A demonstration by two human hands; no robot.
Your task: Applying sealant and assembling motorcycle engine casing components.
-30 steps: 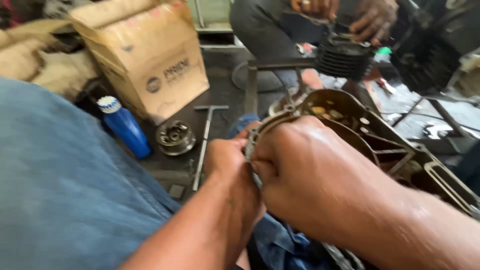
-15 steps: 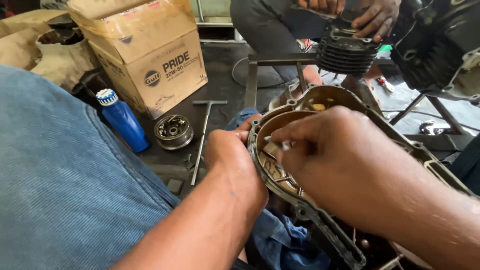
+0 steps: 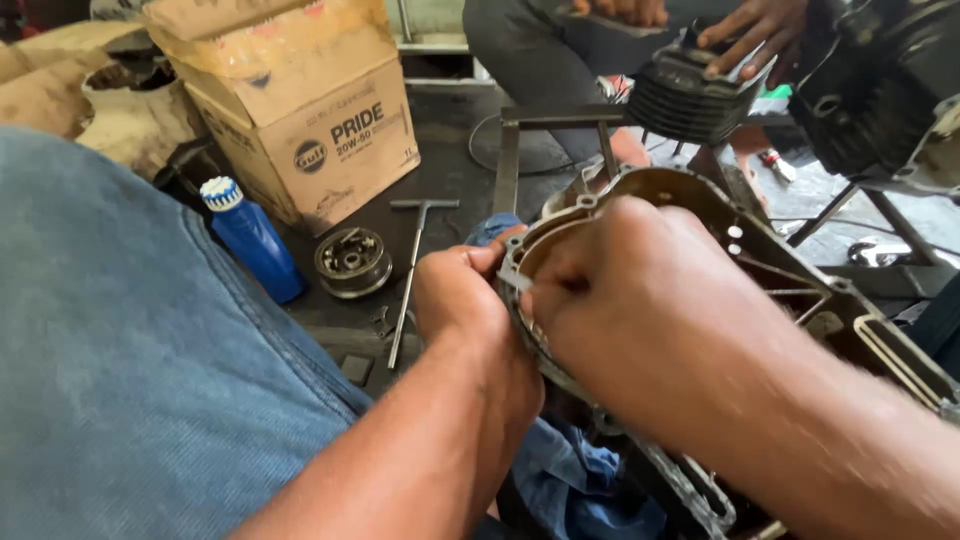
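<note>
I am holding an engine casing in front of me, tilted, its open side facing up toward me. My left hand is curling closed on the casing's near-left rim, thumb and fingers pinching the edge. My right hand is bending over the same rim from the right, fingers pressed together on a small pale strip lying along the edge; the fingertips themselves are hidden under the knuckles. The two hands are nearly touching at the rim.

A blue rag is bunching under the casing below my wrists. My knee in blue cloth is filling the left side of the view, closing off room there.

On the dark floor to the left of my left hand, a T-handle wrench is lying lengthwise, just beside a round metal part. A blue bottle is standing further left, near a cardboard box. Open floor is showing between box and casing.

Beyond the casing, another person's hands are resting on a finned cylinder, well apart from mine.
</note>
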